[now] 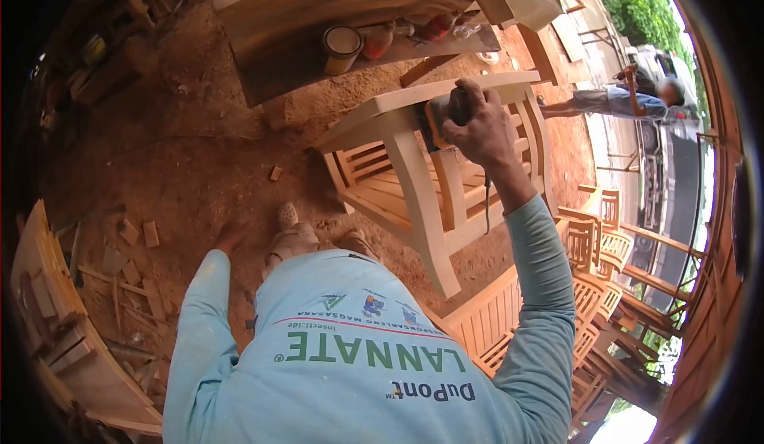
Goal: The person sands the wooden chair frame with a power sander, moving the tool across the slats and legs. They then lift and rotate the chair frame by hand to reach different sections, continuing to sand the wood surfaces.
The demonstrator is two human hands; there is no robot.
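Orange and black sander (436,119): positioned upper centre of the frame, against the top of the pale wooden chair (418,181). Right hand (480,126): fingers curled over the sander's top; cord (488,205) hangs below. Left hand (229,239): lowered, left of the shoe (288,216); finger state cannot be determined. Counter (278,70), top of the frame: carries can (342,50) and bottles (378,42).
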